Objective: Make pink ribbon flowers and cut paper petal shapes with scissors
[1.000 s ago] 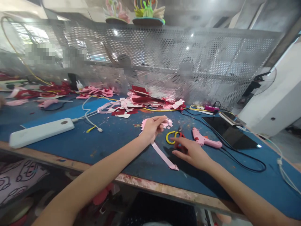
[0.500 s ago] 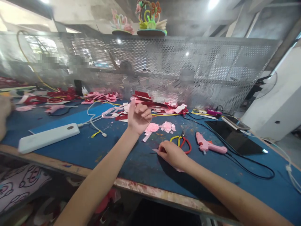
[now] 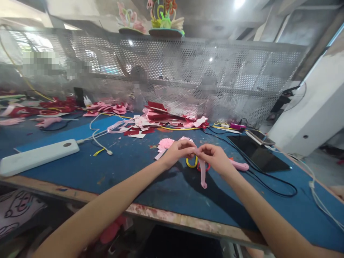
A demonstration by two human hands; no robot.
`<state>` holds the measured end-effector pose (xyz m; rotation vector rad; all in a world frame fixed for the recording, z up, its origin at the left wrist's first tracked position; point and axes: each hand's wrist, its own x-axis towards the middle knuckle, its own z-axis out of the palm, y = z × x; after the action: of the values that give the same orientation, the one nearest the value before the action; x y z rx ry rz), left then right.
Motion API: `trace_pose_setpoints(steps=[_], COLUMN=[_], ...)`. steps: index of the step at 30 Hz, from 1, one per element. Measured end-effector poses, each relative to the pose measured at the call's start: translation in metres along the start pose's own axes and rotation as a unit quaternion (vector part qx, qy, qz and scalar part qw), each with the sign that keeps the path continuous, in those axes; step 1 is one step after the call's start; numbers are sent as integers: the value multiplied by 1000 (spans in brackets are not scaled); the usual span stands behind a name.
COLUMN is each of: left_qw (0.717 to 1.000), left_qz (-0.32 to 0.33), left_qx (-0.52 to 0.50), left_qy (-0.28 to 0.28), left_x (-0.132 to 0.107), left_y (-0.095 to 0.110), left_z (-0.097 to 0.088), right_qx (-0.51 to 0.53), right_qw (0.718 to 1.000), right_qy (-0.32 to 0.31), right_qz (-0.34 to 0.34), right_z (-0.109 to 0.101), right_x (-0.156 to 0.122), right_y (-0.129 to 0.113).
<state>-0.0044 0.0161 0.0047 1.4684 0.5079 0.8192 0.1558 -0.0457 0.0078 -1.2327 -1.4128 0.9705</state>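
Note:
Above the blue table mat [image 3: 150, 186], my left hand [image 3: 179, 153] and my right hand [image 3: 215, 157] meet fingertip to fingertip. Both pinch the upper end of a pink ribbon [image 3: 203, 173], which hangs down below my right fingers with a small curl at its bottom. The pinched part is mostly hidden by the fingers. Just behind lies a hand tool with one yellow loop handle [image 3: 191, 163] and one red; its jaws are covered. Beyond my left hand sits a pink ruffled ribbon flower [image 3: 166, 143] with a ribbon tail, and a second flower [image 3: 185, 138] is partly hidden.
A pink glue gun [image 3: 240, 165] lies partly behind my right hand, its black cord looping right. Further right is a dark tablet [image 3: 258, 152]. A white power bank [image 3: 40, 157] with cables lies left. Red and pink scraps [image 3: 158, 116] pile up before the perforated metal screen [image 3: 166, 82].
My left hand has come down from its raised position to meet my right hand. My right hand has lifted a little with the pink ribbon, now hanging in view. The camera has turned slightly right.

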Motion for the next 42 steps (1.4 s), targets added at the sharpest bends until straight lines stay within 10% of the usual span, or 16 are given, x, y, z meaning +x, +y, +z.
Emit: trace_pose_setpoints(steps=[25, 42], left_qw=[998, 997], left_qz=[-31, 6], left_qx=[-6, 33], left_qy=[48, 74], left_x=[3, 5], left_y=[-9, -13], left_z=[5, 3], right_qx=[-248, -20], right_qw=[948, 999], right_qy=[97, 50], right_qz=[-174, 12], right_z=[-2, 0], right_x=[-6, -1], right_y=[12, 2])
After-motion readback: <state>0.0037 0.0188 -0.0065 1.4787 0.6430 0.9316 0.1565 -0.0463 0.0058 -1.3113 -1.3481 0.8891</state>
